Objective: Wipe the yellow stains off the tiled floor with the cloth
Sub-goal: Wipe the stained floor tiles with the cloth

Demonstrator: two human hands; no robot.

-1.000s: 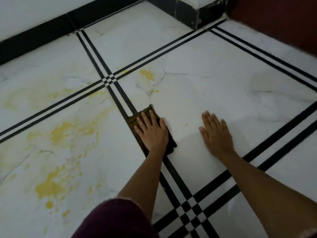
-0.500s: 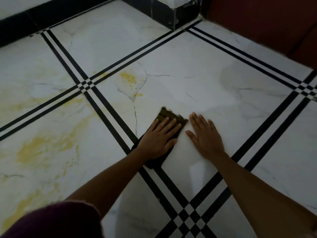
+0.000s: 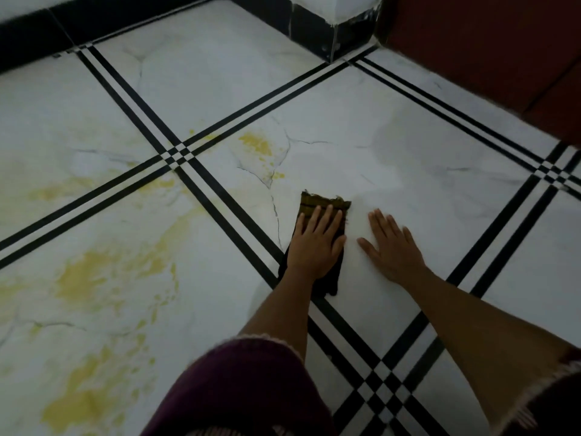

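Observation:
A dark cloth (image 3: 323, 202) with a yellowed front edge lies flat on the white marble tile (image 3: 408, 158). My left hand (image 3: 316, 243) presses on it, palm down, fingers together and pointing away from me. My right hand (image 3: 391, 247) rests flat on the bare tile just right of the cloth, fingers spread. A yellow stain (image 3: 256, 144) sits on the same tile, beyond and left of the cloth. Larger yellow smears (image 3: 94, 275) cover the tile to the left, across the black double stripe (image 3: 226, 199).
Black skirting (image 3: 63, 20) runs along the far wall. A white pillar base with black trim (image 3: 327, 29) stands at the top centre. A dark red surface (image 3: 490, 45) fills the top right. My maroon sleeve (image 3: 245, 388) shows at the bottom.
My left hand slid the cloth from the black stripe rightward onto the tile beside my right hand, then turned it to point straight ahead. The right hand stayed planted.

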